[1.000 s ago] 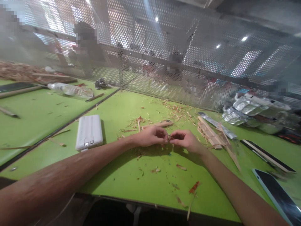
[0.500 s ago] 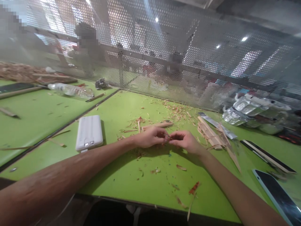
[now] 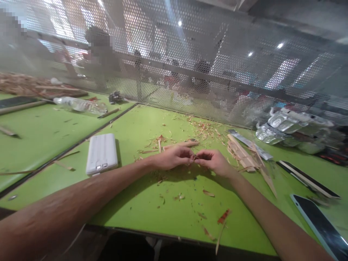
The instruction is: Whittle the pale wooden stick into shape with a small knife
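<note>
My left hand (image 3: 175, 157) and my right hand (image 3: 213, 161) meet fingertip to fingertip just above the green table (image 3: 130, 206). Both are closed in a pinch around something small, thin and dark between them, too small to name. Just behind my left hand lies a pale strip of wood (image 3: 181, 145) with a darker end. Curled wood shavings (image 3: 202, 127) are scattered behind my hands, and a reddish shaving (image 3: 223, 216) lies nearer the front edge. To the right of my right hand rest pale flat wood pieces (image 3: 241, 152).
A white power bank (image 3: 102, 154) sits at left, with a clear plastic bottle (image 3: 81, 105) farther back. At right are a ruler (image 3: 250, 144), wrapped bottles (image 3: 292, 127), a dark strip (image 3: 308, 179) and a phone (image 3: 318, 226). A perforated screen (image 3: 174, 76) closes off the back; people show dimly behind it.
The view has shifted very slightly. My hands stay together in the same place, with only a small movement of the fingertips and the tiny thing between them.
</note>
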### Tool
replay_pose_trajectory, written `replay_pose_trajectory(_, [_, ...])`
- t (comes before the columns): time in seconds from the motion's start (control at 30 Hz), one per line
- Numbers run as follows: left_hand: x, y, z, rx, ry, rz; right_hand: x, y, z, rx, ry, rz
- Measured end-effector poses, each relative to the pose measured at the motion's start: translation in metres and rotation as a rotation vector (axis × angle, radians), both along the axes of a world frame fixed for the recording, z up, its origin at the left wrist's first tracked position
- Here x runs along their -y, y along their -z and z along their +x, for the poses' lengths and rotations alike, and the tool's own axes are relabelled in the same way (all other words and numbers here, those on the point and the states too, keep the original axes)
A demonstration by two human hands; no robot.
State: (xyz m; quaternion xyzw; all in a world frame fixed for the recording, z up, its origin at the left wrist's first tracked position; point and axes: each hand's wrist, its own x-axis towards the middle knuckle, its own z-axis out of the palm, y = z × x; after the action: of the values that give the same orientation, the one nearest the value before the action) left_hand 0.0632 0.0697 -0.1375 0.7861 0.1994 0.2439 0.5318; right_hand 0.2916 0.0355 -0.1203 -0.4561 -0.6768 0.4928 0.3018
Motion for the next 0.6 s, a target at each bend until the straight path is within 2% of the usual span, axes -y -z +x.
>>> replay_pose_trajectory(0.17, [-0.004,0.007,0.002,0.028,-0.03,-0.114,-0.004,0.002,0.002,-0.018,-0.017,-0.003])
replay_pose_trajectory(0.6, [-0.004,0.015,0.01,0.045,-0.117,-0.164,-0.002,0.005,-0.003,-0.045,-0.007,0.023])
